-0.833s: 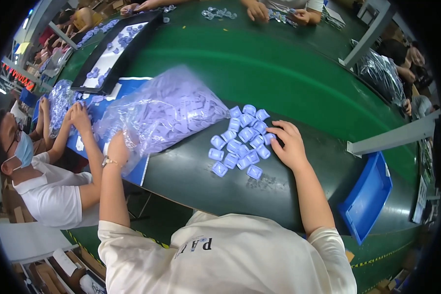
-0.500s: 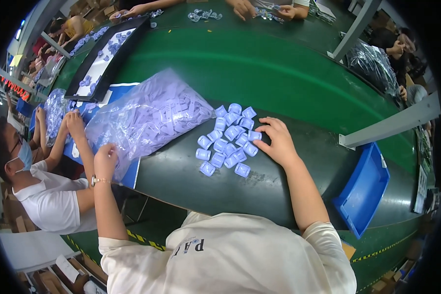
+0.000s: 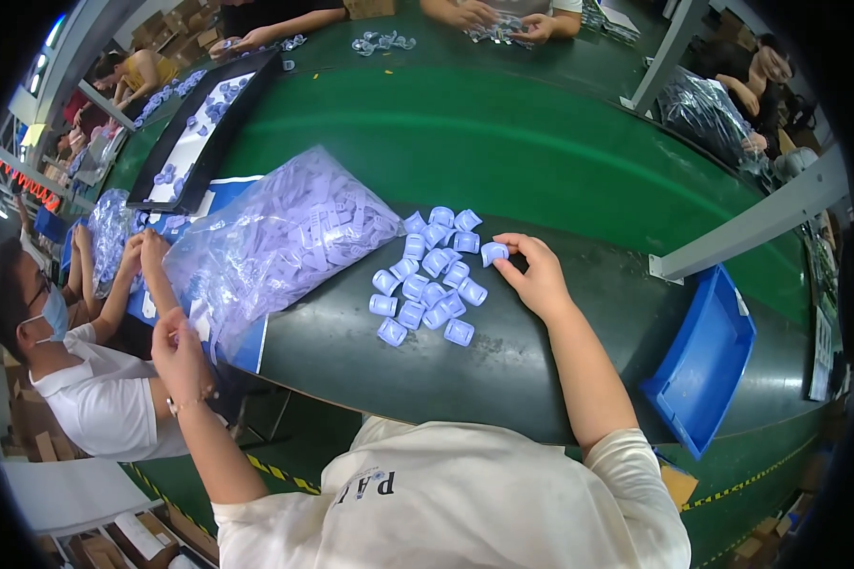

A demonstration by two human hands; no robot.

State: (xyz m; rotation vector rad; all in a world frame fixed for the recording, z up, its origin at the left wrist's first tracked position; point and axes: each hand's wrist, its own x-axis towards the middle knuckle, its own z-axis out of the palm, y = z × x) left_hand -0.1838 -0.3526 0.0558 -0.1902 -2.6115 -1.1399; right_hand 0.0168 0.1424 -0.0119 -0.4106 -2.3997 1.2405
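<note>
Between the thumb and fingers of my right hand (image 3: pixel 539 275) is a small curved lilac plastic piece (image 3: pixel 493 252), at the right side of a loose cluster of like pieces (image 3: pixel 434 293) on the dark table. My left hand (image 3: pixel 180 356) is closed, its fingertips together, beside the loose lower end of a clear plastic bag (image 3: pixel 304 218). Whether anything is between those fingers is hidden. Flat lilac strap-like parts fill the bag, which lies left of the cluster.
A masked co-worker (image 3: pixel 95 370) sits close on my left, hands near another clear bag (image 3: pixel 112 228). Beyond stands a black tray (image 3: pixel 209 142) holding lilac pieces. A green belt (image 3: pixel 417 123) crosses behind. To my right are a blue bin (image 3: pixel 702 370) and a grey metal post (image 3: pixel 750 223).
My left hand has moved left and toward me, off the bag's edge. My right hand has drawn one lilac piece slightly away from the cluster.
</note>
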